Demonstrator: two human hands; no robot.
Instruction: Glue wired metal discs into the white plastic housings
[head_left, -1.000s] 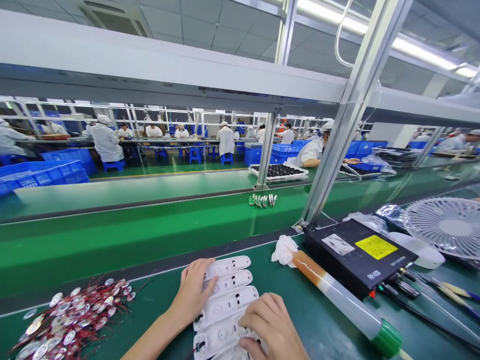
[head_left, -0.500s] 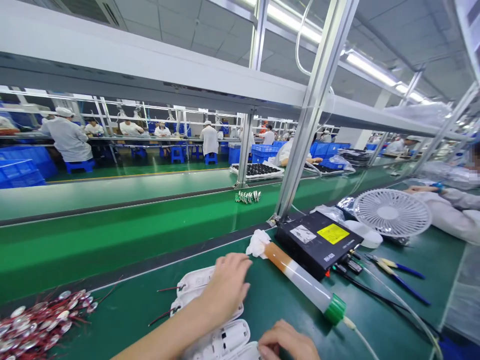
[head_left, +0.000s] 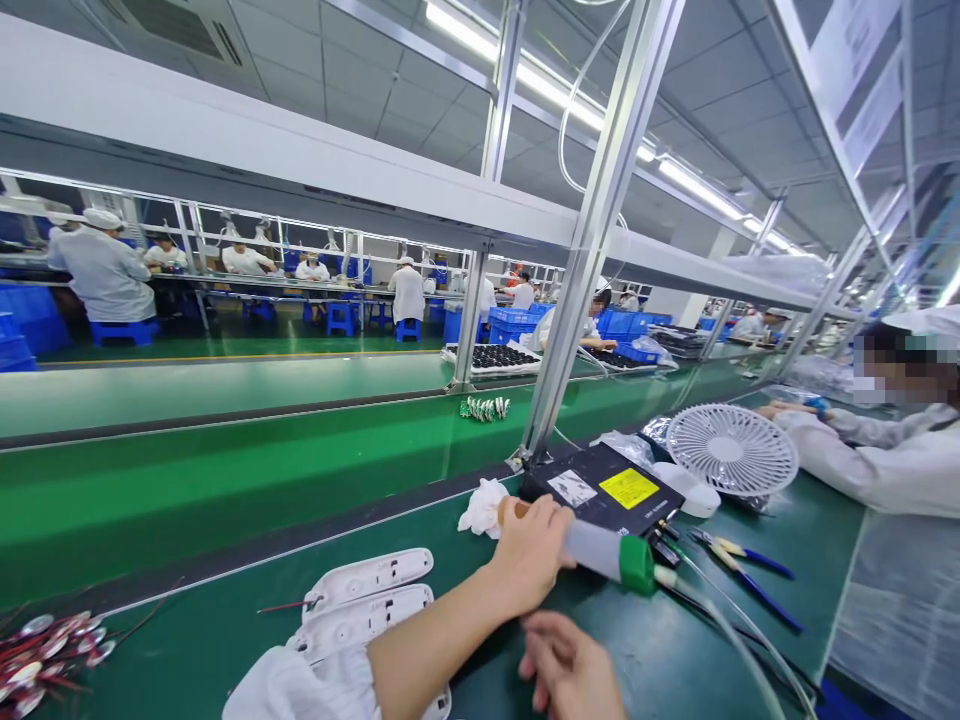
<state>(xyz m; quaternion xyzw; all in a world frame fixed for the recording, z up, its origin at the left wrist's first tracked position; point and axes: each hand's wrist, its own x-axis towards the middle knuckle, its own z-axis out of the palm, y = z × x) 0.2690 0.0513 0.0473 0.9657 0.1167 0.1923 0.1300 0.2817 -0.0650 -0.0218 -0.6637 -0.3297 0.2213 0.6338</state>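
My left hand (head_left: 529, 550) is wrapped around the barrel of a dispensing syringe (head_left: 596, 550), whose brown content shows at the tip end. A green cap (head_left: 637, 565) closes its other end, and a hose runs off it. The tip points at a crumpled white tissue (head_left: 482, 507). Just below the left wrist, my right hand (head_left: 574, 665) has loosely bent fingers held apart, with nothing visible in them. White plastic housings (head_left: 367, 618) lie side by side under and left of my left forearm, which partly hides them. A red wire (head_left: 281, 606) sticks out of one.
A black controller box (head_left: 600, 480) stands behind the syringe. Pliers (head_left: 750, 575), cables and a white fan grille (head_left: 731, 448) lie to the right, where a co-worker's sleeve (head_left: 832, 460) reaches in. Red-wired discs (head_left: 49, 650) are heaped at left. A metal post (head_left: 592, 240) rises behind the box.
My left hand has moved right from the white housings and taken hold of the syringe, which is now raised slightly. My right hand has left the housings. The view has turned right.
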